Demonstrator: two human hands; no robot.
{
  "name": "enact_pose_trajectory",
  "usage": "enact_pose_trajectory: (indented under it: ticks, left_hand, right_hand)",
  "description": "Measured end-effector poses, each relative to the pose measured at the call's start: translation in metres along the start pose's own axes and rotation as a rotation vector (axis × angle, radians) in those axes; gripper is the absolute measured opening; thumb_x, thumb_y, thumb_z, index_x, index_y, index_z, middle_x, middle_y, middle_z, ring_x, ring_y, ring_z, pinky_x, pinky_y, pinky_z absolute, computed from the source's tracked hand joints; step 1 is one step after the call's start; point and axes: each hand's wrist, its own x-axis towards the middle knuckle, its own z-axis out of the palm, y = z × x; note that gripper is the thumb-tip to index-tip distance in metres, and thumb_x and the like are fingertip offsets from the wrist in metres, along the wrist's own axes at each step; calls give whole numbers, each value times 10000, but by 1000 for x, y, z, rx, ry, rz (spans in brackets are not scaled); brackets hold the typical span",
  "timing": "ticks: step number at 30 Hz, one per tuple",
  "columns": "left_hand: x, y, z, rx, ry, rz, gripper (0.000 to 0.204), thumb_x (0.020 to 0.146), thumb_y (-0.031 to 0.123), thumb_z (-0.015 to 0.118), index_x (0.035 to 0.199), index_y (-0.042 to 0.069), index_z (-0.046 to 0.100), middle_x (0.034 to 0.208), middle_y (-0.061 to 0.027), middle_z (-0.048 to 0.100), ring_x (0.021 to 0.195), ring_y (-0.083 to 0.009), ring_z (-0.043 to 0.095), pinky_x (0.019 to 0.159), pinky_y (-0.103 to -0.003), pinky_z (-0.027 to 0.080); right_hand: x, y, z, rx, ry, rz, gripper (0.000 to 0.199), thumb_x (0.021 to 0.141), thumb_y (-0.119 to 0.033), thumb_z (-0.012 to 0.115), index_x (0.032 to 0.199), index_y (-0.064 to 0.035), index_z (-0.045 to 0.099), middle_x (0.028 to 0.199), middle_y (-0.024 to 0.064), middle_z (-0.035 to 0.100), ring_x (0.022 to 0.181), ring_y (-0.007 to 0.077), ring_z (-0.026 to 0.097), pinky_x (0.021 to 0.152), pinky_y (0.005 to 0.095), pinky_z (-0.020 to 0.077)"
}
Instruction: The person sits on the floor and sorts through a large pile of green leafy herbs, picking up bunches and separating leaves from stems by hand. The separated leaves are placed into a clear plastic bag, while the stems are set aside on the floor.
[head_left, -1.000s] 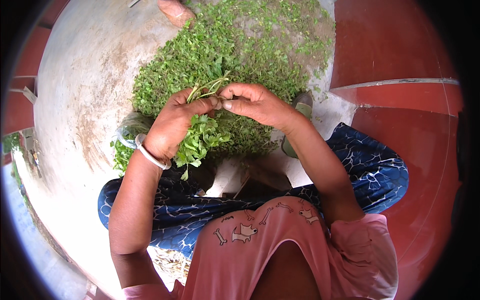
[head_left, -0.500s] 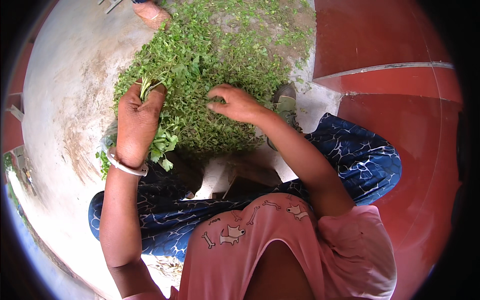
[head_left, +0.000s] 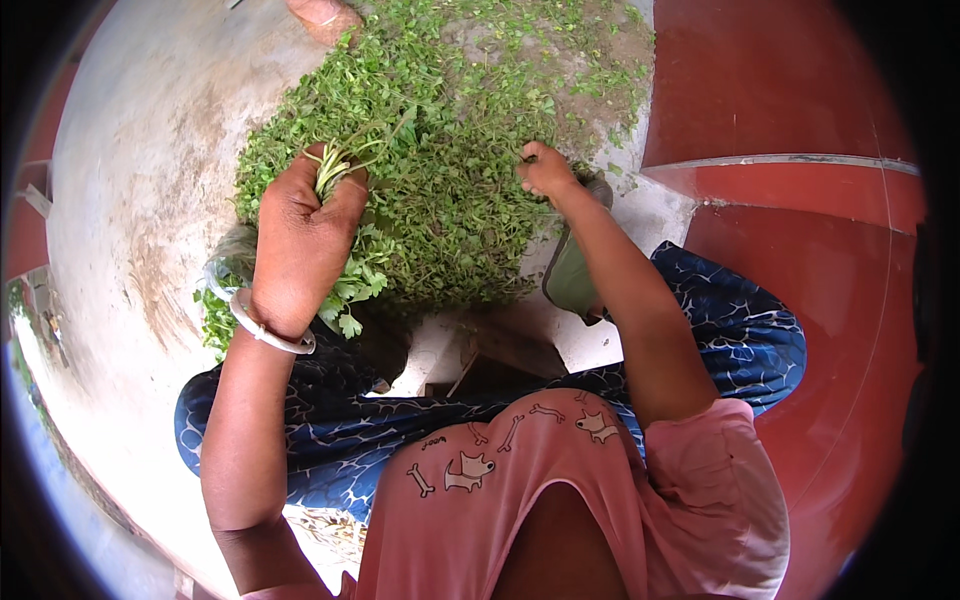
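My left hand (head_left: 308,220) is closed round a bunch of leafy green herbs (head_left: 330,172). Its pale stem ends stick up past the thumb, and toothed leaves hang out below the fist near the wrist. Over the right side of a wide heap of loose greens (head_left: 450,215) is my right hand (head_left: 545,172), with its fingers curled in. Whatever those fingers hold, if anything, is too small to make out. A white bangle (head_left: 270,325) circles my left wrist.
Beside my left wrist a clear plastic bag (head_left: 232,255) lies with more greens (head_left: 216,325). A green shoe (head_left: 572,275) stands under my right forearm. Another person's foot (head_left: 325,18) rests at the heap's far left edge. Red panels (head_left: 790,190) border the right.
My right hand has moved right, from the middle of the heap to its right edge, and its fingers have curled in. My left hand keeps the bunch, slightly further right in view.
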Motion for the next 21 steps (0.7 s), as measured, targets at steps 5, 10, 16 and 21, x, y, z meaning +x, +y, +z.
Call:
enact_pose_trajectory:
  ticks: [5, 10, 16, 21]
  left_hand:
    - [2, -3, 2, 59, -3, 24, 131, 855, 96, 552, 920, -13, 587, 639, -22, 549, 599, -73, 451, 562, -249, 408]
    - [5, 0, 4, 55, 12, 42, 164, 861, 114, 562, 953, -20, 590, 645, -25, 559, 603, -73, 460, 564, -247, 411]
    - [8, 4, -6, -89, 49, 35, 175, 886, 129, 560, 968, -21, 594, 741, 6, 598, 667, -62, 484, 618, -224, 415]
    - [8, 9, -14, -172, 104, 30, 179, 891, 119, 563, 999, -19, 600, 788, 10, 611, 702, -55, 503, 635, -217, 420]
  right_hand:
    - [-56, -79, -38, 715, -297, -209, 416, 872, -232, 636, 1236, -81, 501, 1039, 44, 576, 619, 76, 531, 511, 243, 441]
    - [-91, -130, -55, 673, -165, -232, 292, 896, -248, 608, 1159, -122, 590, 1023, -32, 579, 670, 31, 496, 559, 215, 424]
    - [-57, -92, -63, -60, 278, -378, 403, 861, -267, 633, 1191, -49, 556, 1121, 80, 595, 844, 168, 611, 753, 311, 498]
    - [-49, -57, -49, -168, 381, -319, 397, 830, -223, 636, 1180, -54, 558, 1116, 152, 613, 900, 236, 622, 820, 326, 476]
